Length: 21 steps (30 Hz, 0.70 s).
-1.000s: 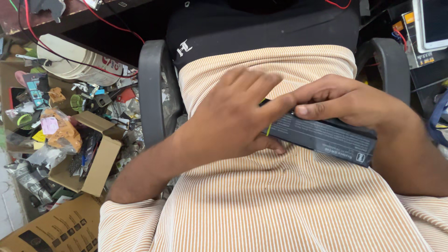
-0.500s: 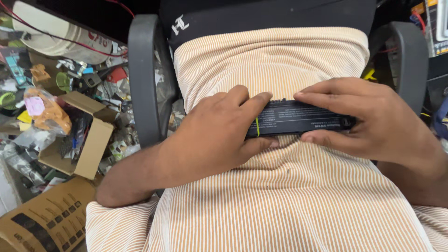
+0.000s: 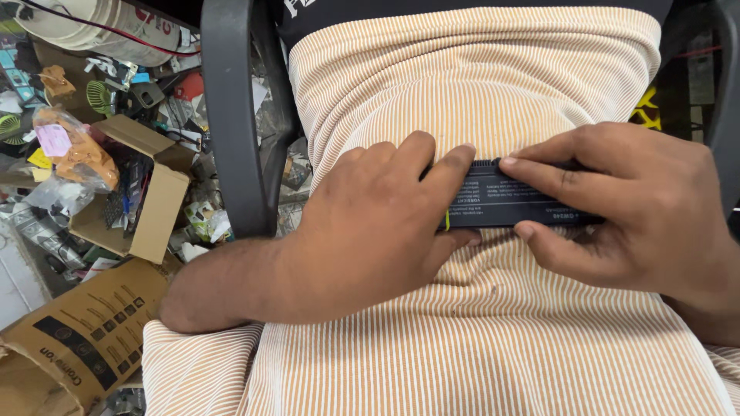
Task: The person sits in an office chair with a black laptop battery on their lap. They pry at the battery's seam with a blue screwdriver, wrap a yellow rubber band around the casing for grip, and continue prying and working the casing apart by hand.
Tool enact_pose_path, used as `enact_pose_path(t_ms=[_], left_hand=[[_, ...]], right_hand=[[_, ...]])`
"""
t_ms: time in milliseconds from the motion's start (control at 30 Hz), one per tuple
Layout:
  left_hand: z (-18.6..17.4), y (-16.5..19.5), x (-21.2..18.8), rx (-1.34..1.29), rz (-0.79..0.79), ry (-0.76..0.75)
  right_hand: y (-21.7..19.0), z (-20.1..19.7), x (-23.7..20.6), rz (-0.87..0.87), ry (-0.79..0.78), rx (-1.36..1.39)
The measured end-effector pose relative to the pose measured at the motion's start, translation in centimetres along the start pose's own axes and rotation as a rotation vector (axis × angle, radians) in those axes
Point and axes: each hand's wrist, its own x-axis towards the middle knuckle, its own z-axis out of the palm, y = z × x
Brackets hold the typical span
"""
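- Across the lap, on the striped orange-and-white cloth [image 3: 478,331], a long black battery pack [image 3: 512,206] lies crosswise, pressed against the body between both hands.
- The left hand [image 3: 378,231] closes over the pack's left end, fingers wrapped across the top and thumb tucked under; a thin yellow-green strip [image 3: 446,222] shows right at its fingertips. The right hand [image 3: 617,208] pinches the other end, index finger flat along the top edge and thumb beneath.
- Neither hand has a deep hold as far as I can judge: both clamp the pack mostly by fingertips. A twist or prying pull could let one end snap free, and the pack might slide off the sloping cloth.
- At the person's left, beyond the black chair arm [image 3: 231,115], the floor is crowded with an open cardboard box [image 3: 154,208], a bag of orange pieces [image 3: 73,154] and loose scrap. A dropped pack would likely land among these and be hard to find, or take a knock.
- The soft lap gives no firm backing, so pressure may bend the casing rather than separate anything.
- Fingertips sit on the seam edges; if the casing gives suddenly, a pinch seems possible.
- The underside of the pack is hidden, so I cannot tell whether anything there is already loose.
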Motion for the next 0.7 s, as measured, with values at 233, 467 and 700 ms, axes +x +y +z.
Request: enact_pose_path(t_ms=[233, 467, 700], left_hand=[[0.1, -0.5, -0.1, -0.012, -0.016, 0.014], [0.1, -0.5, 0.1, -0.027, -0.021, 0.003], [0.2, -0.7, 0.5, -0.047, -0.044, -0.075]], right_hand=[[0.0, -0.1, 0.5, -0.124, -0.031, -0.106], [0.3, 0.3, 0.5, -0.222, -0.049, -0.143], [0.9, 0.5, 0.2, -0.233, -0.068, -0.122]])
